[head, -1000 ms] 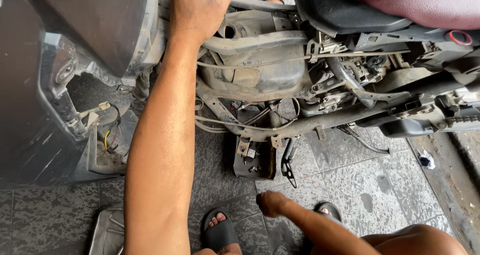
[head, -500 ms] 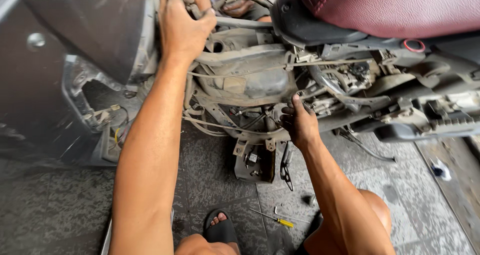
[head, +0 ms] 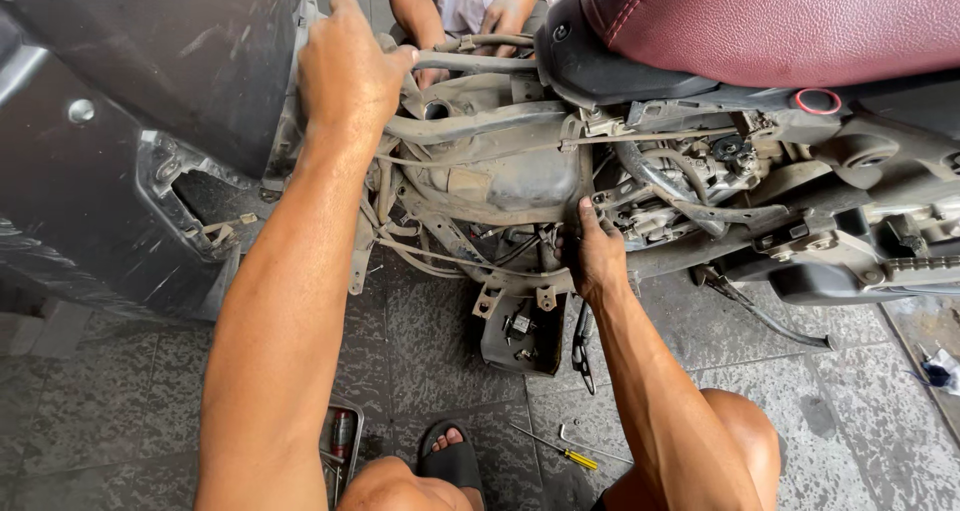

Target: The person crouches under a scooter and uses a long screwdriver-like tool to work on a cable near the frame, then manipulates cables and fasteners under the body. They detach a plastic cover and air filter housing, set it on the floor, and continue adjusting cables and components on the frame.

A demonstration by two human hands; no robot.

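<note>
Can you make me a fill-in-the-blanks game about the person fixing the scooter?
1. The left hand grips a dusty frame tube of the scooter, whose seat is dark ____ in colour.
2. The right hand presses on the frame's ____ side, below the dusty tank.
3. The screwdriver on the paved floor has a ____ handle.
4. The foot near it wears a black ____.

Missing words: red; under; yellow; sandal
</note>
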